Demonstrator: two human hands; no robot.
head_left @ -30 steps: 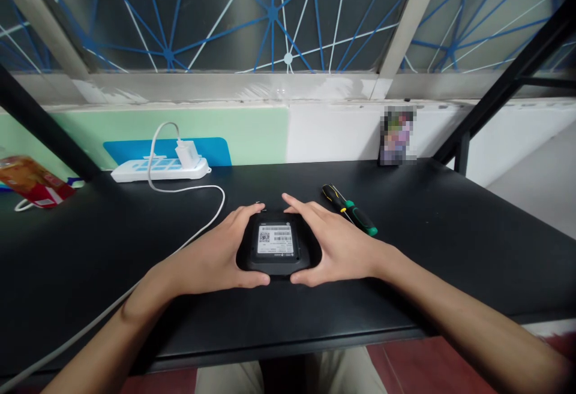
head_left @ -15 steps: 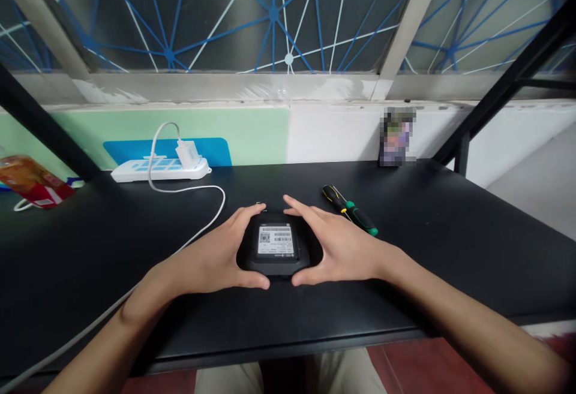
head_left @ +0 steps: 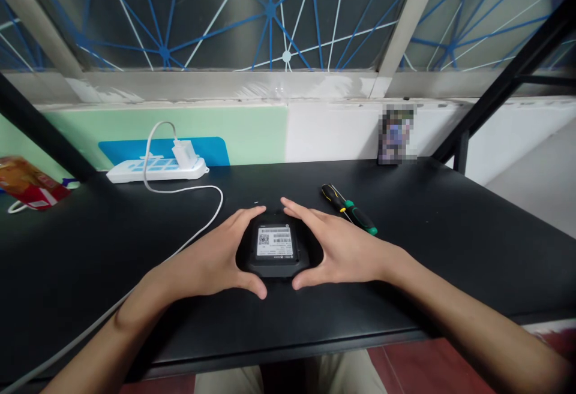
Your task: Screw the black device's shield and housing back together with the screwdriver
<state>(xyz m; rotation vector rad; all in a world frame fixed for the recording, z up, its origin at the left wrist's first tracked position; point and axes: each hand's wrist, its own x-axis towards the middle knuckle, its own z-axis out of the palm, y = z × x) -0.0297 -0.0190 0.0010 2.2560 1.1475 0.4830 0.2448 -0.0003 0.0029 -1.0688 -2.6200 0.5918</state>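
A black device (head_left: 274, 269) with a white printed label (head_left: 275, 242) facing up is at the middle of the black table. My left hand (head_left: 220, 253) curves around its left side, thumb near the front edge and fingers near the back. On the other side my right hand (head_left: 337, 247) curves round it in the same way. The fingers and thumb of each hand are spread apart, and the device sits between the two palms. Whether the palms touch its sides is hard to tell.
Two screwdrivers (head_left: 360, 219) lie crossed behind my right hand. A white power strip (head_left: 157, 170) with a plugged-in charger (head_left: 185, 153) stands at the back left; its cable (head_left: 220, 196) runs forward past my left arm. A red packet (head_left: 33, 184) is far left, a pixelated upright object (head_left: 396, 136) back right.
My left thumb has moved slightly toward the table's front edge, away from the device. The view has shifted a little; the device and my right hand look nearly the same.
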